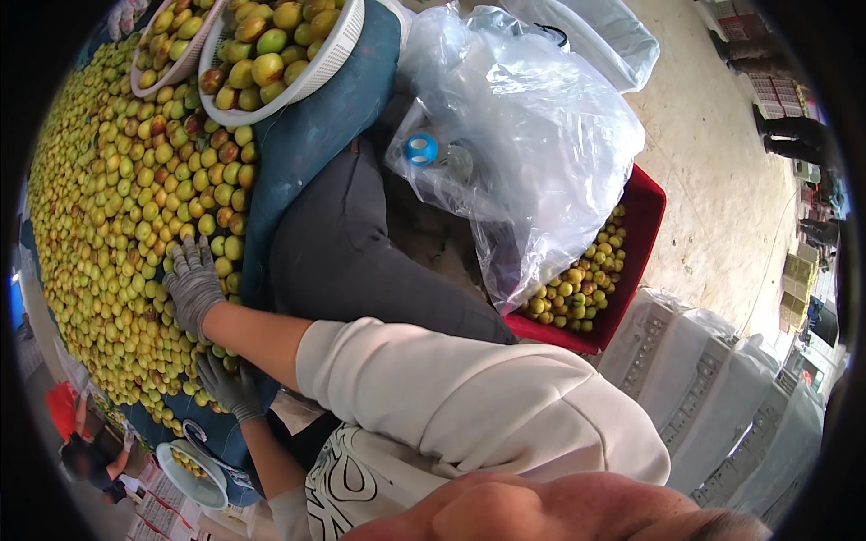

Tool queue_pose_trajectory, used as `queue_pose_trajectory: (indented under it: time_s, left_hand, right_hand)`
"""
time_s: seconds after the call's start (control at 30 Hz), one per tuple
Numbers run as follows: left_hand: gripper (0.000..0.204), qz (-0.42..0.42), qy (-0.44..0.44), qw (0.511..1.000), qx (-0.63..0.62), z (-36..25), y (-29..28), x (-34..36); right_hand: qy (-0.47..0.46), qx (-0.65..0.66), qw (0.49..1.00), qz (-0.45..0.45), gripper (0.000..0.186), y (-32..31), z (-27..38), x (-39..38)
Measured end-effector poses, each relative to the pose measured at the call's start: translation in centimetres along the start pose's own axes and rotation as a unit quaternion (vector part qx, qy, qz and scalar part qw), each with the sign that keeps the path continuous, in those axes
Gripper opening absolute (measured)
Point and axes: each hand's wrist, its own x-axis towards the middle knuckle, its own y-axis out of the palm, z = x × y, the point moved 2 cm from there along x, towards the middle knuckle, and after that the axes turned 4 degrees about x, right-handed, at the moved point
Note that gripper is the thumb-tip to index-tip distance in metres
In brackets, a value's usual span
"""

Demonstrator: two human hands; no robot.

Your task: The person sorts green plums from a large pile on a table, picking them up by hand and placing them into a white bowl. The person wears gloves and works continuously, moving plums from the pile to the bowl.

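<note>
1. Fruits (pixel 117 225), small, round, green to yellow with some reddish-brown patches, lie massed from both hands out to the 9-to-12 o'clock side, clock read with twelve at the picture's top.
2. I judge each one light and firm, with smooth skin that may roll or slip and could bruise under a hard squeeze. I'd take one by its widest girth, fingertips opposed, and press gently.
3. The right hand (pixel 193 287), in a grey glove, rests on the pile with fingers extended and parted, closed round nothing I can see; what lies beneath the palm is hidden from me.
4. The left hand (pixel 227 383), also gloved, sits just off at 5 to 6 o'clock from it, among fruits near the pile's border. I cannot tell whether it grasps one.
5. Edges I'd mind from the right hand: the blue cloth (pixel 289 171) at 1 o'clock, the trousered leg (pixel 352 261) near 3, and the white basket (pixel 336 65) between 12 and 1. A pale pail (pixel 203 493) stands at 6 to 7 from the left.
6. My widest sweep is low over the pile, toward 10 o'clock.
</note>
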Motion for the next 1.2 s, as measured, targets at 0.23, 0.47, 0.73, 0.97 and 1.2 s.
queue_pose_trajectory:
  time_s: [0.23,0.47,0.73,0.97,1.2]
  left_hand:
    - [0.069,-0.001,-0.065,0.998,-0.004,1.0,-1.8,-1.4]
    - [0.068,0.049,-0.102,0.991,-0.072,-3.5,-4.5,1.6]
    - [0.061,0.047,-0.135,0.982,-0.124,-0.6,-5.1,-2.6]
    - [0.057,0.048,-0.148,0.980,-0.125,-0.5,-4.9,-4.2]
    - [0.057,0.054,-0.173,0.976,-0.120,-0.7,-4.4,-3.0]
  right_hand:
    - [-0.094,-0.135,0.986,-0.006,0.053,1.8,0.4,-4.4]
    - [-0.238,-0.341,0.906,-0.081,0.059,1.2,-5.8,-7.0]
    - [-0.236,-0.399,0.875,-0.140,0.049,3.8,-3.7,-7.0]
    - [-0.231,-0.403,0.875,-0.135,0.050,3.6,-3.4,-7.5]
    - [-0.207,-0.401,0.888,-0.085,0.054,3.5,-3.6,-7.5]
